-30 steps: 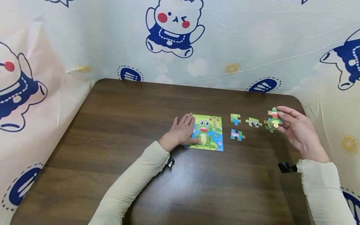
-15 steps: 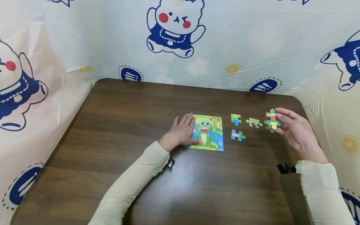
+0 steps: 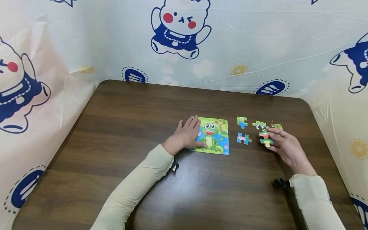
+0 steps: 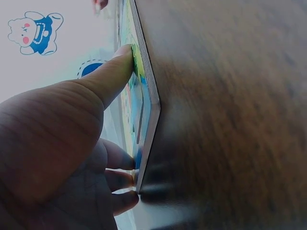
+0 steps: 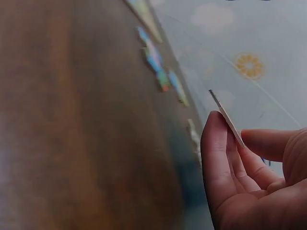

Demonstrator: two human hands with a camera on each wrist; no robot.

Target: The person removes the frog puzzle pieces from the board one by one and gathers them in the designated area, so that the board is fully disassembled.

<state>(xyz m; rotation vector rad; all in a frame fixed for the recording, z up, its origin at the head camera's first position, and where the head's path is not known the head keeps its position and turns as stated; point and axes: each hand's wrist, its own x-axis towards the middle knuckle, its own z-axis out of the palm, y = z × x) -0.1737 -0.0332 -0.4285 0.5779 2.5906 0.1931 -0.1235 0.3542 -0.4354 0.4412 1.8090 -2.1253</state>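
My left hand (image 3: 184, 135) lies spread over the left edge of a square frog-picture board (image 3: 219, 137). In the left wrist view its thumb reaches across the face of the board (image 4: 144, 112), with the fingertips at the far edge. Between the thumb and fingers of my right hand (image 3: 287, 153) is a jigsaw puzzle piece (image 3: 264, 140) bearing the frog's red mouth and belly. The right wrist view shows this piece (image 5: 228, 120) edge-on, raised above the tabletop. In the head view it overlaps the lower right of the eye piece (image 3: 259, 124).
Two puzzle pieces sit right of the board, a blue-green one (image 3: 241, 122) behind a blue-pink one (image 3: 243, 138). Another piece (image 3: 276, 126) lies beyond my right hand, partly covered by it. The brown wooden table (image 3: 138, 121) meets a cartoon-printed curtain (image 3: 224, 48) at the back and sides.
My right hand has moved left and toward the front with the mouth piece, from over the far-right piece to beside the eye piece. The left hand stays on the board.
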